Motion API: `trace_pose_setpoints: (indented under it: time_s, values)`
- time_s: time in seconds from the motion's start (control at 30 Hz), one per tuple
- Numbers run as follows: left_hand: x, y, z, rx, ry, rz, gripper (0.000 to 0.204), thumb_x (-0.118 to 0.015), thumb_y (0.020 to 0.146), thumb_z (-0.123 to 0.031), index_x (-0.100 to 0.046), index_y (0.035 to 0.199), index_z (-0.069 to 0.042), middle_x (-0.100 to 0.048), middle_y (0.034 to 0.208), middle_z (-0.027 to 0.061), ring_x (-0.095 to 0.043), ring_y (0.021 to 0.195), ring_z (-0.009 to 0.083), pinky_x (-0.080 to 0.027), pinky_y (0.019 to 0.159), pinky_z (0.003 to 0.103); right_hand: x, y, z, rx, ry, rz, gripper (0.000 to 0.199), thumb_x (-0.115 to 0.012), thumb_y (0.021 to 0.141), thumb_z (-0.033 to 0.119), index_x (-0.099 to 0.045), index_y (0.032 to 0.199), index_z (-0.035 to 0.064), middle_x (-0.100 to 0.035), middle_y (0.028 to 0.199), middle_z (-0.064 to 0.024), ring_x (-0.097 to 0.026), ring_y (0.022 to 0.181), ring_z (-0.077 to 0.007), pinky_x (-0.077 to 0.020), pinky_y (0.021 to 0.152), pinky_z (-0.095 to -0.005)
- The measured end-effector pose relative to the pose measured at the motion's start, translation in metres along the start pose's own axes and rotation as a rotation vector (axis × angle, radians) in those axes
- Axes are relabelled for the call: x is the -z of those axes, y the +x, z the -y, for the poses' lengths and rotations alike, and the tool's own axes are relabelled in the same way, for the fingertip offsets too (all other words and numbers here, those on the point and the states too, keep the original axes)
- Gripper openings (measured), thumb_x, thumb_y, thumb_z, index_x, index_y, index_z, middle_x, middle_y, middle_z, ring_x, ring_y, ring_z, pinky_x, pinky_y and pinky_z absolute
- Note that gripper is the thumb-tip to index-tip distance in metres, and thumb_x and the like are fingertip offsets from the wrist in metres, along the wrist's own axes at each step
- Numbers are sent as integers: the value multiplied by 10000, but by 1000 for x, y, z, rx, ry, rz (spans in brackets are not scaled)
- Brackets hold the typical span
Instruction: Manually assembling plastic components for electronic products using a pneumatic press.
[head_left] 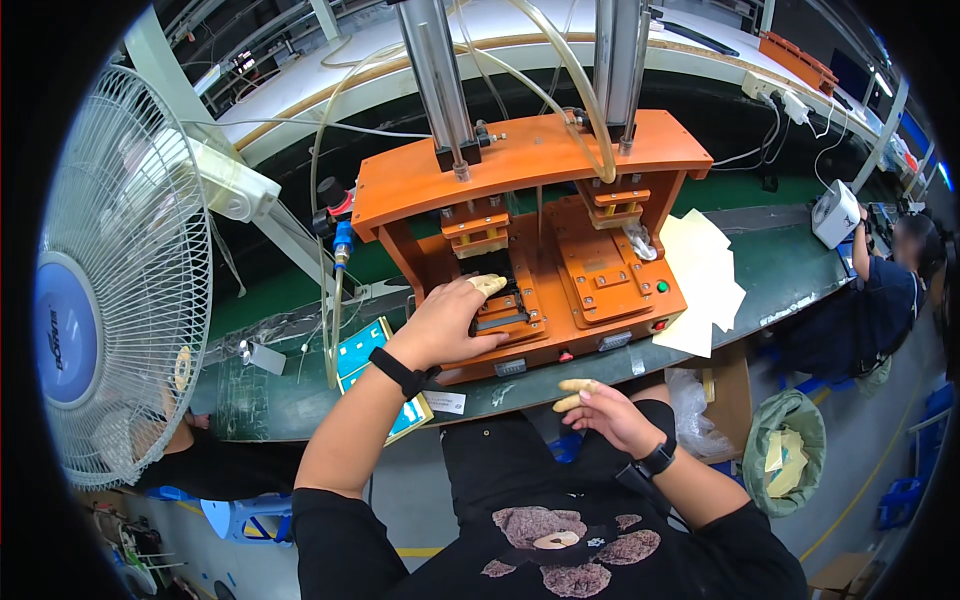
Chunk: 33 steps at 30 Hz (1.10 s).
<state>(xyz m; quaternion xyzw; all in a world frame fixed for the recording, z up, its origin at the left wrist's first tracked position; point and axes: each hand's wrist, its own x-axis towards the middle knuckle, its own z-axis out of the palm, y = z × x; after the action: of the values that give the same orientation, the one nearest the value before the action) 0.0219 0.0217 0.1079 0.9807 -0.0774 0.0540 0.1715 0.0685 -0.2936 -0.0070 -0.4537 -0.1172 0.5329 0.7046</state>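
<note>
My left hand (pixel 452 322) rests on the left station of an orange press fixture (pixel 530 170), its fingers on a small black part (pixel 503 305) seated in the left nest; a tan finger cot covers one fingertip. My right hand (pixel 612 410) hovers below the front edge of the bench, fingers loosely apart, tan cots on two fingers, nothing in it. The right nest (pixel 600 275) of the fixture lies uncovered under its press head. Both wrists wear black bands.
A large white fan (pixel 110 280) stands at the left. Pale paper sheets (pixel 705 280) lie right of the fixture on the green bench (pixel 790 270). A blue tray (pixel 360 350) sits to the left. Another person (pixel 890 290) sits at the right. A lined bin (pixel 790 450) stands below.
</note>
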Motion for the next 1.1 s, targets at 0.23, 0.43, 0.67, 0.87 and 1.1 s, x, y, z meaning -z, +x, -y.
trace_pose_setpoints:
  time_s: [0.23, 0.43, 0.67, 0.87, 1.1]
  values:
    - [0, 1, -2, 9, -44, 60, 756, -762, 785, -417, -502, 1360, -1, -549, 1333, 214, -486, 1283, 377, -369, 1093, 432, 10, -16, -13, 3, -21, -65, 358, -524, 1011, 203, -535, 1327, 34, -671, 1155, -96, -635, 949, -123, -488, 855, -251]
    - [-10, -17, 3, -101, -114, -305, 740, -729, 806, -448, -492, 1369, -31, -494, 1410, 189, -386, 1374, 388, -253, 1165, 490, 2, -7, -22, -35, -155, 16, 357, -553, 1003, 190, -545, 1320, 26, -675, 1141, -65, -621, 941, -103, -487, 861, -252]
    - [-46, -99, 11, 71, -98, -590, 393, -668, 845, -245, -640, 1170, -26, -629, 1226, 157, -547, 1218, 370, -418, 1032, 452, 9, -15, -25, -18, -278, -36, 336, -570, 991, 167, -568, 1297, 28, -681, 1128, -54, -607, 948, -93, -475, 853, -237]
    - [-52, -109, -3, 186, -22, -473, 442, -712, 825, -230, -618, 1204, -23, -623, 1234, 172, -537, 1235, 366, -414, 1039, 441, 4, -1, -29, -50, -287, -31, 322, -577, 988, 171, -581, 1277, 29, -681, 1113, -49, -604, 948, -94, -470, 864, -241]
    - [-81, -170, 22, 508, 69, -632, 382, -713, 801, -104, -608, 1154, -3, -612, 1237, 199, -533, 1213, 409, -406, 1053, 461, -16, 22, -37, -53, -330, 84, 339, -594, 980, 132, -562, 1292, 5, -668, 1134, -59, -606, 1004, -106, -479, 920, -257]
